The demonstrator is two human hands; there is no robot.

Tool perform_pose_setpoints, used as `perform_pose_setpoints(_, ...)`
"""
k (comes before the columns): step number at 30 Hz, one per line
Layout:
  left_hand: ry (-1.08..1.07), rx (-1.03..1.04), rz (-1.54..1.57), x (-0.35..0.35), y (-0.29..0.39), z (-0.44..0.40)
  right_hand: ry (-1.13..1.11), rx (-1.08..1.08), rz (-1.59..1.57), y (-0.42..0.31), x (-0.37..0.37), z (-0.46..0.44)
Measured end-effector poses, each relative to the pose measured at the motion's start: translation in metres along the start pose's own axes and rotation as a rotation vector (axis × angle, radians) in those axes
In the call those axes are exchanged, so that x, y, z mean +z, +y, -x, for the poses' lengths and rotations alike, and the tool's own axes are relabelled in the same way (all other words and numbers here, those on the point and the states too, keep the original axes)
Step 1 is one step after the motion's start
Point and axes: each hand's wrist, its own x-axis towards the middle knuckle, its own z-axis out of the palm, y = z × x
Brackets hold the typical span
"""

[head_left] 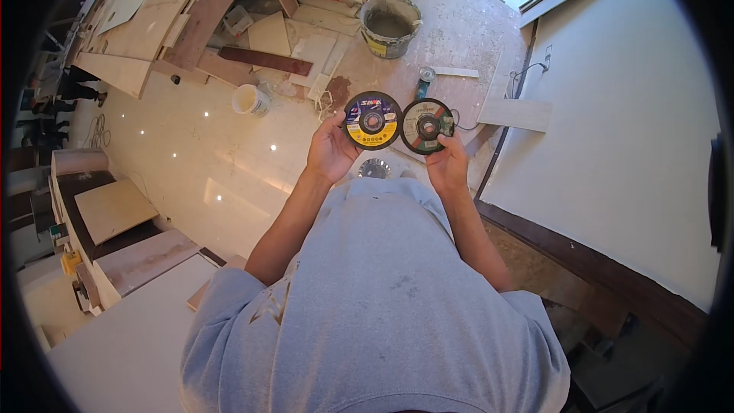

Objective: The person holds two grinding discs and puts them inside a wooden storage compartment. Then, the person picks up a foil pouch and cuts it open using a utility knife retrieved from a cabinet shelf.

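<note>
My left hand (332,149) grips the edge of a round grinding disc (372,138) with a blue and yellow label, its face turned up towards me. Another grinding disc (417,118), with a worn green and red label, is pinched at its lower right edge by my right hand (448,162). Both discs are held side by side, their rims very close together. Below them, near my feet, lies a toothed metal blade (375,169). A teal angle grinder (423,84) rests on the floor just beyond the right disc.
A mortar-stained bucket (388,50) stands ahead, and a smaller white bucket (251,100) sits to the left. Boards and offcuts (265,61) are scattered at the back left. A large pale panel (612,115) runs along my right. A person's legs (82,88) show far left.
</note>
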Motion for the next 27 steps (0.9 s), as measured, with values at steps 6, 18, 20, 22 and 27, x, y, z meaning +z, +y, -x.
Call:
perform_pose_setpoints(6, -0.005, -0.001, 0.002, 0.0004, 0.0001, 0.0000, -0.017, 0.010, 0.036, 0.0017, -0.0068, -0.0020)
perform_pose_setpoints(18, 0.014, 0.004, 0.005, -0.0002, 0.0005, -0.0011, -0.060, 0.031, 0.022, 0.0036, -0.0080, -0.0050)
perform_pose_setpoints(20, 0.016, 0.003, 0.008, -0.0007, 0.0001, -0.0009, -0.073, 0.035, 0.006, 0.0024, -0.0073, -0.0029)
perform_pose_setpoints(22, 0.016, 0.003, 0.007, -0.0012, -0.0002, -0.0012, -0.065, 0.031, 0.028, 0.0023, -0.0064, -0.0034)
perform_pose_setpoints(27, 0.004, -0.001, 0.006, -0.0016, 0.0005, -0.0014, -0.059, 0.035, 0.025, 0.0030, -0.0047, -0.0033)
